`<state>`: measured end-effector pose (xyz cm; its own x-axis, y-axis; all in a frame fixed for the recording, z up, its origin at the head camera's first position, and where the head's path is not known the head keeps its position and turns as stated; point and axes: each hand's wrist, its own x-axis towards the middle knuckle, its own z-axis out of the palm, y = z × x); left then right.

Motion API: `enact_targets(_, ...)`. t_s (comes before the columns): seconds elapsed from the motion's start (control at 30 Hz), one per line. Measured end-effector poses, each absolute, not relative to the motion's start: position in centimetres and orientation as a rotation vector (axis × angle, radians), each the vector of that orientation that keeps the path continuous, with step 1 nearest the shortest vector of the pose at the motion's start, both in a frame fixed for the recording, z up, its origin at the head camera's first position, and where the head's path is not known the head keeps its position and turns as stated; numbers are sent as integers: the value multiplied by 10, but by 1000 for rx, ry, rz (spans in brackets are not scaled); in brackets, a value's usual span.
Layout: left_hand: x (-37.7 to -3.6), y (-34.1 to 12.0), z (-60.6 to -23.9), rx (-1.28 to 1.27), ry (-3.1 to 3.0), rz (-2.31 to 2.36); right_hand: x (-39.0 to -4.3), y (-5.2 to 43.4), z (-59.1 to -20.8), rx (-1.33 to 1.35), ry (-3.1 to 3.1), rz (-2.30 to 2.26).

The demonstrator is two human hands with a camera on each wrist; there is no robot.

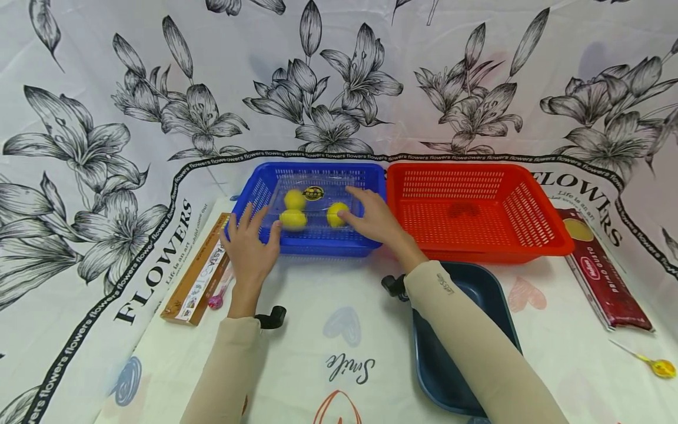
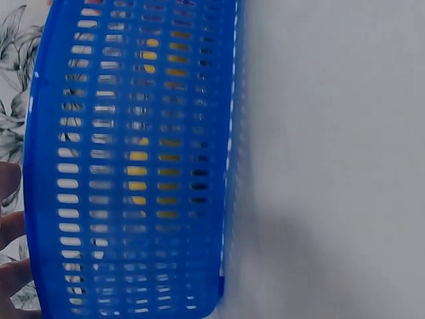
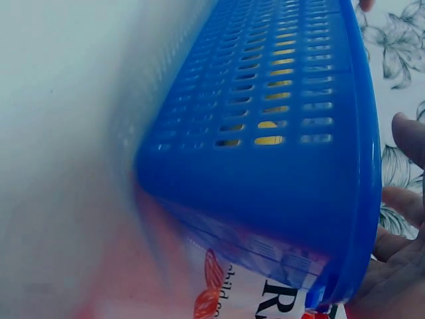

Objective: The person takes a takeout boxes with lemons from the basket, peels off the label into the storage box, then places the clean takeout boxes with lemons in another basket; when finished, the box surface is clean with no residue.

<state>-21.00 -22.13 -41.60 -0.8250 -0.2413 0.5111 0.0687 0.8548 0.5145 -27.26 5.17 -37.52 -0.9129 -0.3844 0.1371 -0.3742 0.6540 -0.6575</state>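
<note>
A blue basket stands at the back of the table. In it lies a clear plastic box with a dark round label and three round yellow things that look like lemons. My left hand is over the basket's front left corner, fingers spread and empty. Over the right side of the basket is my right hand, its fingers parted near the box's right end, with nothing gripped. Both wrist views show the basket's slotted front wall, yellow showing through, with fingers above the rim.
A red basket sits right of the blue one. A dark blue tray lies under my right forearm. At the left are a pasta box and a pink lollipop; at the right, a red packet and a yellow lollipop.
</note>
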Motion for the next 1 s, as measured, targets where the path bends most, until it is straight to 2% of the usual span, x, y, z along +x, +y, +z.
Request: enact_targets(1.0,-216,-260,-444,263,-2272,-840,-290,41,-378,-583,2709,-1271)
